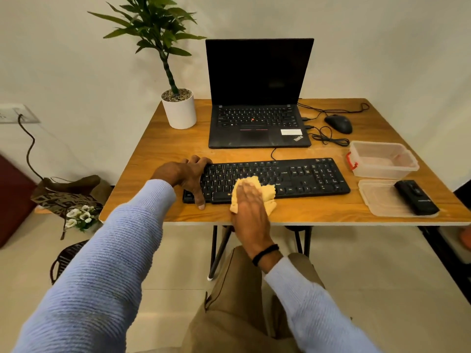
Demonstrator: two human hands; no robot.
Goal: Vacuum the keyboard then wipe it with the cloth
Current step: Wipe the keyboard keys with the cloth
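I see left hand (187, 175) gripping the left end of the keyboard (293, 175), fingers curled over its far edge; right hand (248, 203) flat, fingers straight, pressing yellow cloth (266, 193) onto the keys; keyboard on table (158, 159), near laptop (257, 123).

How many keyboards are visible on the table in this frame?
2. The external keyboard lies in front of the laptop, left hand gripping its left end, right hand pressing the cloth on it. The laptop's built-in keyboard is the second. None appears hidden.
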